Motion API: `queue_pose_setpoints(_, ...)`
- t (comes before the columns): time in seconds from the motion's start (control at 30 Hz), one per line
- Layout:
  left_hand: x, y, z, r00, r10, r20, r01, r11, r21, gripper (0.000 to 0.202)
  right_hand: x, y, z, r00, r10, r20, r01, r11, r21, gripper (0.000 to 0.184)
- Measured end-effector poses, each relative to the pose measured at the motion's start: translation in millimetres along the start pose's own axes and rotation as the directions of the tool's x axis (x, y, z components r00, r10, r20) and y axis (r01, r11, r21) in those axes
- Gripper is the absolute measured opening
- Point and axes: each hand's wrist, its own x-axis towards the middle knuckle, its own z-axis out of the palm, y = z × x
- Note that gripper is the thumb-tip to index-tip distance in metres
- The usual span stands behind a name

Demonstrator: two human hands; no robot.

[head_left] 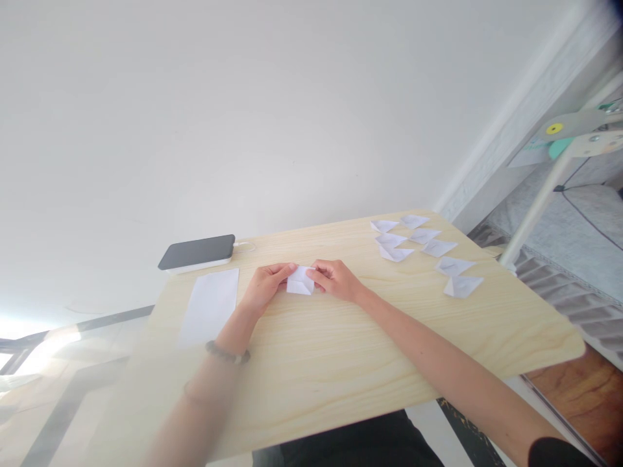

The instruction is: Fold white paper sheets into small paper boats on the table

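A small folded piece of white paper is pinched between my two hands above the middle of the table. My left hand grips its left edge, thumb on top. At the opposite edge, my right hand holds it between thumb and curled fingers. A crease and a slanted fold show on the paper's near side. The fingertips behind it are partly hidden. Off to the right lie several folded white paper pieces with pointed ends. Left of my left hand rests a flat white sheet.
The light wooden table stands against a plain wall. At its back left corner lies a dark-screened phone on a white base, with a white cable plugged in. A white metal frame rises beyond the right edge.
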Motion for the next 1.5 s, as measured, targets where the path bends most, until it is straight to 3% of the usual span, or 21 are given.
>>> queue_pose_setpoints(0.4, 0.1, -0.6, -0.9, 1.000, -0.003, 0.008, 0.003, 1.000, 0.010, 0.038, -0.2, 0.4, -2.5, 0.999, -0.018, 0.040, 0.018, 1.000, -0.001, 0.030)
queue_pose_setpoints(0.7, -0.4, -1.0, 0.6, 1.000, 0.002, -0.019, -0.001, 0.999, 0.045, 0.039, -0.6, -3.6, -3.2, 0.998, -0.037, 0.047, 0.041, 0.996, -0.073, 0.036)
queue_pose_setpoints(1.07, 0.9, -2.8, -0.2, 1.000, -0.001, -0.017, 0.002, 0.998, 0.066, 0.035, 1.1, 1.2, -2.9, 0.995, -0.095, 0.032, 0.099, 0.982, -0.162, 0.031)
queue_pose_setpoints(1.5, 0.3, -6.2, 3.9, 0.995, 0.070, -0.065, -0.060, 0.988, 0.143, 0.031, 1.9, 1.7, -2.8, 0.990, -0.141, 0.004, 0.139, 0.965, -0.222, 0.031)
